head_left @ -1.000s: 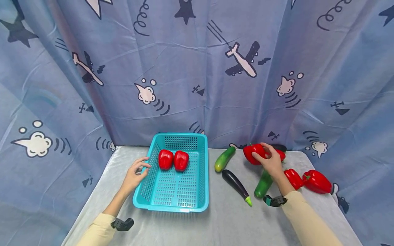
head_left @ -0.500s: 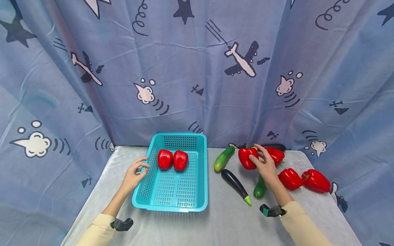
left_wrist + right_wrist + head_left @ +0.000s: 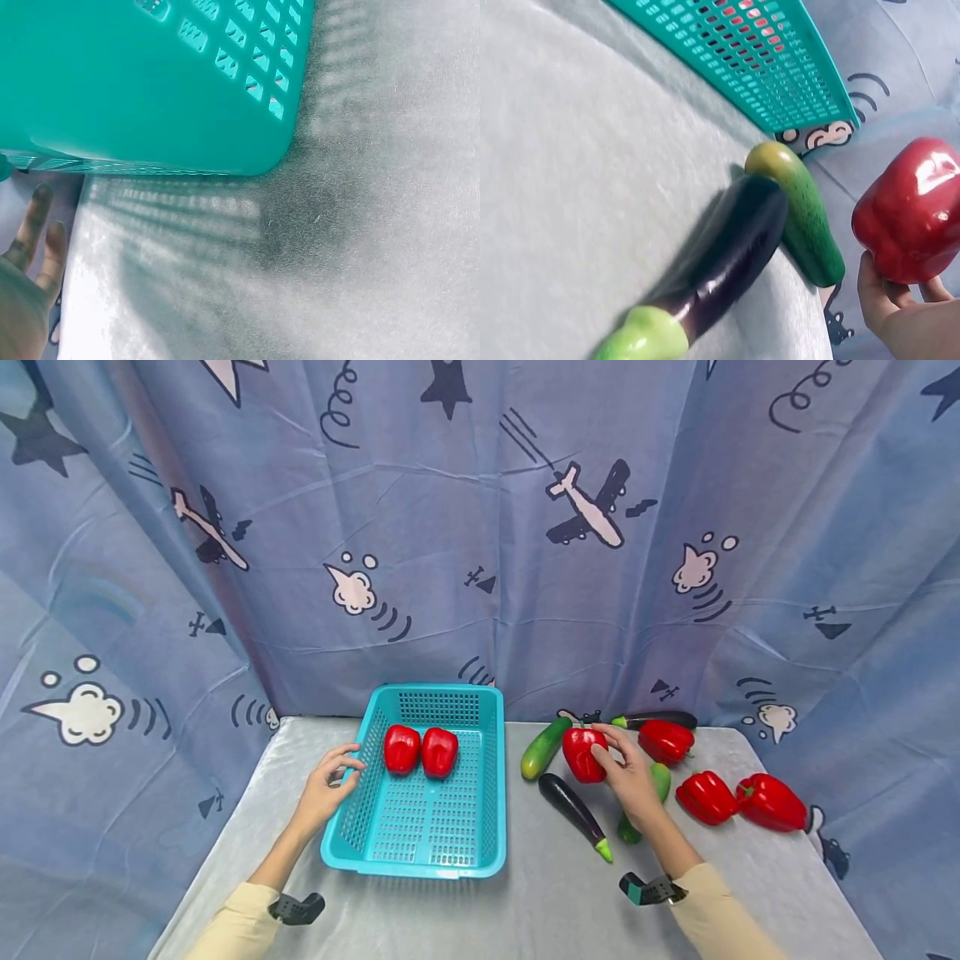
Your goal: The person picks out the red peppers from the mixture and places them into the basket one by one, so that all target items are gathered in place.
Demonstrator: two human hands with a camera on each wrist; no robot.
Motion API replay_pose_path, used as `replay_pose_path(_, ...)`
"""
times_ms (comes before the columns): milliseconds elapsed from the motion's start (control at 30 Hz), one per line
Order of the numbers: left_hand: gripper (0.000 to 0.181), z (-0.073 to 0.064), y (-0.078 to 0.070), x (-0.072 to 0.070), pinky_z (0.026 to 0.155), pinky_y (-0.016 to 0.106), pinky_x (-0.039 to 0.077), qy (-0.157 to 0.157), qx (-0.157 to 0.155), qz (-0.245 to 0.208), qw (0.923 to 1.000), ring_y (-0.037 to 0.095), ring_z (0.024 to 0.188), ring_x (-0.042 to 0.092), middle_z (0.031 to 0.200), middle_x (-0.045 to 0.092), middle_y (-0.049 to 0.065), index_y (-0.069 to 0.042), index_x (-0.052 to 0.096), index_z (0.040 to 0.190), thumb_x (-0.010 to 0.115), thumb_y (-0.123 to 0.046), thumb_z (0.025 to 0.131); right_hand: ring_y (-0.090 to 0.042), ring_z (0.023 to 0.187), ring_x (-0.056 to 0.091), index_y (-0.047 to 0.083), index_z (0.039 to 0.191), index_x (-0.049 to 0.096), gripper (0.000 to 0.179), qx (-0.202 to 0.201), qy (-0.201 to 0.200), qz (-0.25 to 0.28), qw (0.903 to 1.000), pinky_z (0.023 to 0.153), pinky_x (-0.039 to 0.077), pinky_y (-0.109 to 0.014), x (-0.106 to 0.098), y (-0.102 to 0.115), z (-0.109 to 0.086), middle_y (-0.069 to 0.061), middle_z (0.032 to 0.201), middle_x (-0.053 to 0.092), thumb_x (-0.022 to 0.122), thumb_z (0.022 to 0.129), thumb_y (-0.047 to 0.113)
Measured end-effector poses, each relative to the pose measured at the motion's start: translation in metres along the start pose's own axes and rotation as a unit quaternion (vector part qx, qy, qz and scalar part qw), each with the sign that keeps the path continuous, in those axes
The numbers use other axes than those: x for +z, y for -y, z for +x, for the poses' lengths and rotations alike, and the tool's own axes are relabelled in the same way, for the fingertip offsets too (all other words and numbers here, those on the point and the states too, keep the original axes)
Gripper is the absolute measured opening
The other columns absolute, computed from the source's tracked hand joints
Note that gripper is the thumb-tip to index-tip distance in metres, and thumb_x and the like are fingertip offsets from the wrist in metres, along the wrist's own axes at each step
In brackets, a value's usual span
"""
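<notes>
My right hand [image 3: 631,777] grips a red bell pepper [image 3: 582,755] between thumb and fingers, in the air over the table's back half. The right wrist view shows this pepper [image 3: 913,214] large, with fingertips at its lower side. At the left rim of a turquoise plastic basket [image 3: 491,827] is my left hand [image 3: 327,785], fingers loosely bent with nothing between them. Two red bell peppers [image 3: 402,749] lie side by side in the basket's back part. Below the held pepper are a green cucumber [image 3: 546,748] and a dark purple eggplant [image 3: 573,810] with a light green stem.
Several more vegetables lie on the right: red bell peppers [image 3: 772,802], a cucumber [image 3: 660,782] partly behind my right hand, and another eggplant [image 3: 663,719] at the back edge. A patterned blue curtain [image 3: 420,635] hangs behind and beside the grey cloth-covered table [image 3: 525,918].
My right hand has carried the red bell pepper leftward and slightly nearer, away from the other peppers, uncovering the back eggplant's stem. My left hand and the basket have stayed put.
</notes>
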State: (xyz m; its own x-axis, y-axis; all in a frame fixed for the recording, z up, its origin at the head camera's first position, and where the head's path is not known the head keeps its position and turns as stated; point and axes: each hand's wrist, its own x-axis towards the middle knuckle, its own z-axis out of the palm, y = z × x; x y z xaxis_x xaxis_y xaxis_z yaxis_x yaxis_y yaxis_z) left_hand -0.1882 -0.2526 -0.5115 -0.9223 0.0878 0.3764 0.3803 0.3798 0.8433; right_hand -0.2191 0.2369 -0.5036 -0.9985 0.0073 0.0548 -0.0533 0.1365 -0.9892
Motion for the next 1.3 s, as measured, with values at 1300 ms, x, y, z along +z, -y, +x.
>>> replay_pose_path(1300,0.011,0.0,0.001,0.0,0.092,0.069,0.04,0.0,-0.008,-0.018,0.9998,0.053,0.127,0.045,0.14,0.048,0.034,0.011,0.067,0.105,0.062,0.013,0.095,-0.046,0.114,0.059,0.01,0.152,0.04,0.081,-0.089,0.108,0.024,0.9899,0.085,0.055,-0.042,0.078,0.04,0.001,-0.018,0.146,0.041,0.083,0.084,0.002)
